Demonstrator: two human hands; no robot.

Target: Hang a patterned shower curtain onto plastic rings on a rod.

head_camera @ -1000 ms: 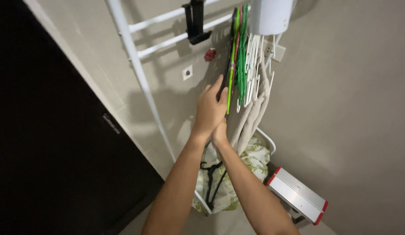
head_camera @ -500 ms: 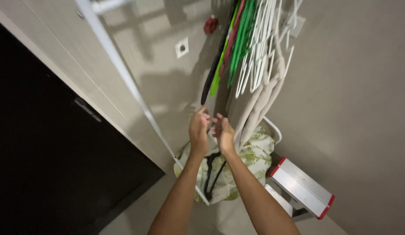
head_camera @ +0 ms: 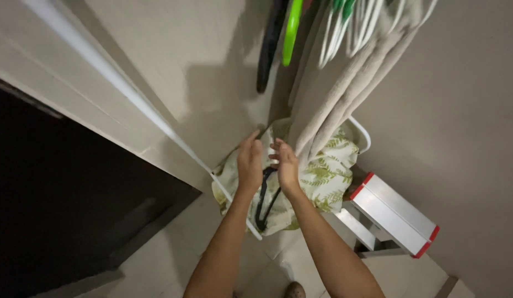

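1. Leaf-print cloth (head_camera: 322, 176), white with green fern pattern, sits bunched in the white wire basket (head_camera: 362, 132) on the floor, in the corner below both hands.
2. Left hand (head_camera: 249, 161): fingers curled downward at the cloth's top edge, near the black strap (head_camera: 263, 200); looks like a loose pinch, but I cannot tell if it has actually closed on fabric.
3. Right hand (head_camera: 286, 163): fingers half bent, just beside the left, at the same cloth edge, next to the hanging beige towel (head_camera: 334, 99); grip also unclear.
4. Doing it well, as a judgement: soft cloth bunches and slips, so take a full-finger hold on the edge with both hands set apart, and keep clear of the towel and strap so neither drags along.
5. Step stool (head_camera: 397, 215), white with red corner caps, hard flat panels, stands right of the basket against the wall.
6. White pole (head_camera: 124, 88), smooth and thin, runs diagonally down to the basket.
7. Farther up: green hanger (head_camera: 291, 30) in glossy plastic, black hanger (head_camera: 269, 49) beside it, white hangers (head_camera: 358, 27) above the towel.
8. Walls plain beige; floor pale tile.
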